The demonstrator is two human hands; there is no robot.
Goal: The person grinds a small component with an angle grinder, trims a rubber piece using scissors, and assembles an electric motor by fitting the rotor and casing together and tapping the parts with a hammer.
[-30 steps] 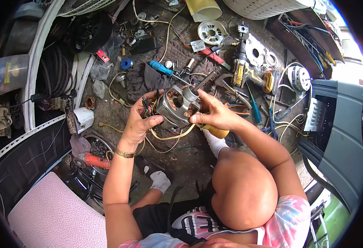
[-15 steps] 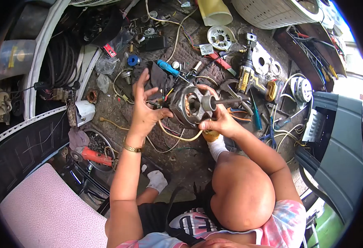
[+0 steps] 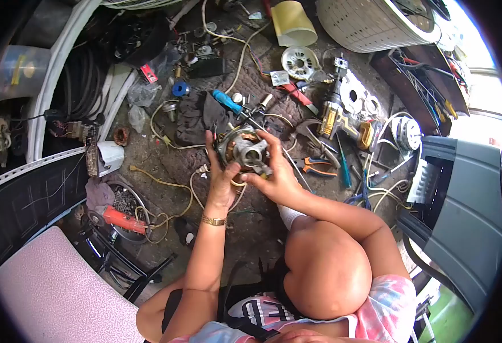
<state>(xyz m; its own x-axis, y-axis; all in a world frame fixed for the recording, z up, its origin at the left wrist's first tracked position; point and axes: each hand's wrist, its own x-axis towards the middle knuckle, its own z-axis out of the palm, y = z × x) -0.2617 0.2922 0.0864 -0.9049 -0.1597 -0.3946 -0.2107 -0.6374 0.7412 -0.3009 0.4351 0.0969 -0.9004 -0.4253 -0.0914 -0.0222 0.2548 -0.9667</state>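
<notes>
A metal motor with copper windings (image 3: 244,150) is held between both hands in front of me, its round collar facing up toward the camera. My left hand (image 3: 222,182) grips its left and lower side, thumb near the collar. Around the right side curls my right hand (image 3: 275,171), with the thumb at the lower edge. Behind the motor lie a blue-handled screwdriver (image 3: 227,103) and a dark cloth (image 3: 196,117). The motor's underside is hidden.
To the right lie a yellow drill (image 3: 334,114), a hammer (image 3: 318,140), orange-handled pliers (image 3: 318,167) and a teal screwdriver (image 3: 345,166). A white basket (image 3: 371,26) stands at the back right. A red grinder (image 3: 124,220) is at the lower left.
The motor has turned so its collar faces the camera, and it has moved slightly left. My left hand, spread wider half a second ago, has closed round it. The left forearm has swung right.
</notes>
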